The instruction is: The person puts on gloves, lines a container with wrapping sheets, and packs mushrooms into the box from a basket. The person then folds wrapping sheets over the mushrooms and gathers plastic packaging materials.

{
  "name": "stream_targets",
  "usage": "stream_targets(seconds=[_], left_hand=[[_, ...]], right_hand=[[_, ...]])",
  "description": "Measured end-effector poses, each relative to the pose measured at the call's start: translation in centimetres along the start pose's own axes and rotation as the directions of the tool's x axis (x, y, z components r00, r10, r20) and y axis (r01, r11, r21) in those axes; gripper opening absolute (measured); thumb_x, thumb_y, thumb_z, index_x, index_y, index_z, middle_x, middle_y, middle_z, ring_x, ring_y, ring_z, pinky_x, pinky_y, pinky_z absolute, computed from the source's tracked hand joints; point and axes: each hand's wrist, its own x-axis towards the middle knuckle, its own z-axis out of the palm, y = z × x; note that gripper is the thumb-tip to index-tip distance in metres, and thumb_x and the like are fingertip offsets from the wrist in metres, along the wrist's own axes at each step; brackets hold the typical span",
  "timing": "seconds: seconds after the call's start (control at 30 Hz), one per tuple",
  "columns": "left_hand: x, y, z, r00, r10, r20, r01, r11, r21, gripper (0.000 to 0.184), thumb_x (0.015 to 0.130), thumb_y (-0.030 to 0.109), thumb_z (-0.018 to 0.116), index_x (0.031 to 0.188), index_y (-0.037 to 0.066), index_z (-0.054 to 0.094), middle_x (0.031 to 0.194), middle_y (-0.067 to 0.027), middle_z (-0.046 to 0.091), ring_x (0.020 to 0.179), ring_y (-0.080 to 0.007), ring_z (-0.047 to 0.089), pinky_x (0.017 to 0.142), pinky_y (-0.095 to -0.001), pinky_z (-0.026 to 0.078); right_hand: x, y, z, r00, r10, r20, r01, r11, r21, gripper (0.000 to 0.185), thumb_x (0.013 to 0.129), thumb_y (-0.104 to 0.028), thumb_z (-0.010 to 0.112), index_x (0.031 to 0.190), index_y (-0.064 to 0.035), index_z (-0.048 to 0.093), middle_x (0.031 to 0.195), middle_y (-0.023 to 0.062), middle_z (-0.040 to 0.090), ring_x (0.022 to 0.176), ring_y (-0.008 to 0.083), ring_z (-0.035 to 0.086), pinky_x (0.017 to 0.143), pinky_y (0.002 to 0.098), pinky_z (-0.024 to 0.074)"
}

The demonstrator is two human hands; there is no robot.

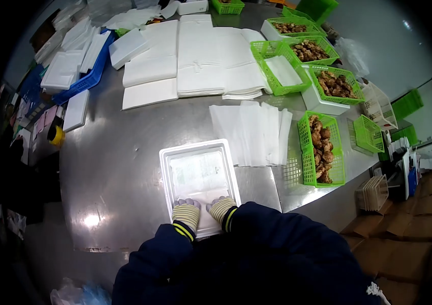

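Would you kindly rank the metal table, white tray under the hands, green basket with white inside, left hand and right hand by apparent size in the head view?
1. Metal table
2. White tray
3. Green basket
4. Left hand and right hand: too alike to rank apart

A hand could pass over the bare steel table (pixel 114 162) left of centre, up to the white tray (pixel 165 178). White stacks (pixel 198 58) block the upper centre, loose sheets (pixel 254 132) crowd the tray's upper right corner, green baskets (pixel 307 170) line the right side, and a blue crate (pixel 91 79) hems the upper left
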Motion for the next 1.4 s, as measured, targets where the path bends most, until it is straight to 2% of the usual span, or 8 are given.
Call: stream_targets(seconds=[0.13, 0.2, 0.33, 0.47, 0.6, 0.8, 1.2, 1.4], left_hand=[[-1.3, -0.9, -5.1, 0.999, 0.021, 0.037, -0.013, 0.980, -0.199, 0.044, 0.069, 0.021, 0.064, 0.110, 0.009, 0.051, 0.095, -0.0110, 0.058, 0.091, -0.0270, 0.056, 0.080, -0.0394, 0.041], [-2.4, -1.3, -6.6, 0.982, 0.062, -0.179, -0.116, 0.945, -0.307, 0.035, 0.074, 0.022, 0.058, 0.106, 0.007, 0.051, 0.090, -0.0101, 0.057, 0.086, -0.0270, 0.056, 0.078, -0.0403, 0.042], [-3.3, -1.3, -6.2, 0.985, 0.004, -0.174, -0.091, 0.865, -0.494, 0.038, 0.082, 0.022, 0.054, 0.116, 0.007, 0.049, 0.105, -0.0116, 0.057, 0.097, -0.0294, 0.053, 0.085, -0.0421, 0.040], [-3.5, -0.2, -6.2, 0.975, -0.009, -0.221, -0.120, 0.820, -0.560, 0.035, 0.082, 0.019, 0.054, 0.114, 0.007, 0.052, 0.104, -0.0132, 0.058, 0.096, -0.0307, 0.054, 0.086, -0.0416, 0.041], [-3.5, 0.1, -6.4, 0.964, -0.024, -0.265, -0.138, 0.807, -0.574, 0.033, 0.082, 0.017, 0.055, 0.113, 0.005, 0.053, 0.103, -0.0136, 0.059, 0.096, -0.0315, 0.054, 0.086, -0.0410, 0.041], [-1.5, -0.9, -7.3, 0.907, -0.204, -0.368, -0.164, 0.635, -0.755, 0.030, 0.082, 0.011, 0.054, 0.111, 0.002, 0.054, 0.100, -0.0162, 0.059, 0.094, -0.0304, 0.056, 0.083, -0.0374, 0.045], [10.5, 2.7, -11.9, 0.991, -0.074, -0.111, -0.129, -0.312, -0.941, 0.065, 0.081, 0.030, 0.065, 0.130, -0.002, 0.036, 0.118, -0.0138, 0.050, 0.108, -0.0200, 0.051, 0.093, -0.0315, 0.040], [16.9, 9.1, -10.6, 0.977, 0.174, 0.126, 0.214, -0.753, -0.623, 0.070, 0.068, 0.056, 0.070, 0.116, 0.012, 0.044, 0.107, -0.0043, 0.049, 0.100, -0.0212, 0.050, 0.090, -0.0348, 0.039]], right_hand=[[-5.5, 3.4, -6.3, 0.954, 0.132, -0.269, -0.027, 0.932, 0.361, 0.026, 0.084, -0.015, 0.049, 0.108, -0.0049, 0.054, 0.096, 0.0179, 0.061, 0.094, 0.0309, 0.059, 0.082, 0.0365, 0.0466], [-6.1, 8.5, -3.6, 0.622, 0.331, -0.709, 0.105, 0.862, 0.495, 0.033, 0.083, -0.015, 0.051, 0.114, -0.0027, 0.051, 0.091, 0.0196, 0.060, 0.087, 0.0319, 0.059, 0.078, 0.0363, 0.0471], [-1.6, 20.6, 4.2, 0.463, 0.817, -0.344, -0.035, 0.405, 0.914, 0.049, 0.076, -0.008, 0.059, 0.122, -0.0030, 0.046, 0.104, 0.0178, 0.060, 0.089, 0.0311, 0.059, 0.080, 0.0382, 0.0470], [-1.8, 22.1, 1.3, 0.176, 0.882, -0.437, -0.242, 0.469, 0.849, 0.062, 0.072, -0.014, 0.066, 0.128, -0.0040, 0.040, 0.107, 0.0170, 0.059, 0.098, 0.0289, 0.058, 0.082, 0.0368, 0.0465], [-0.5, 24.2, -0.7, 0.334, 0.932, -0.139, -0.390, 0.271, 0.880, 0.057, 0.075, -0.012, 0.062, 0.127, -0.0047, 0.041, 0.086, 0.0123, 0.059, 0.077, 0.0253, 0.057, 0.074, 0.0353, 0.0470], [-9.1, 25.4, -9.9, 0.306, 0.794, -0.525, 0.416, 0.384, 0.824, 0.049, 0.073, -0.002, 0.060, 0.121, -0.0002, 0.048, 0.077, 0.0017, 0.056, 0.065, 0.0074, 0.049, 0.062, 0.0213, 0.0433], [-23.5, 17.3, -25.6, 0.364, 0.447, -0.817, 0.929, -0.109, 0.354, 0.062, 0.073, -0.006, 0.068, 0.129, -0.0036, 0.041, 0.112, 0.0182, 0.057, 0.106, 0.0286, 0.055, 0.091, 0.0399, 0.0460], [-28.8, 15.1, -27.4, 0.120, 0.352, -0.928, 0.987, -0.146, 0.073, 0.062, 0.075, -0.007, 0.057, 0.132, -0.0008, 0.035, 0.110, 0.0170, 0.059, 0.103, 0.0308, 0.056, 0.092, 0.0486, 0.0449]])
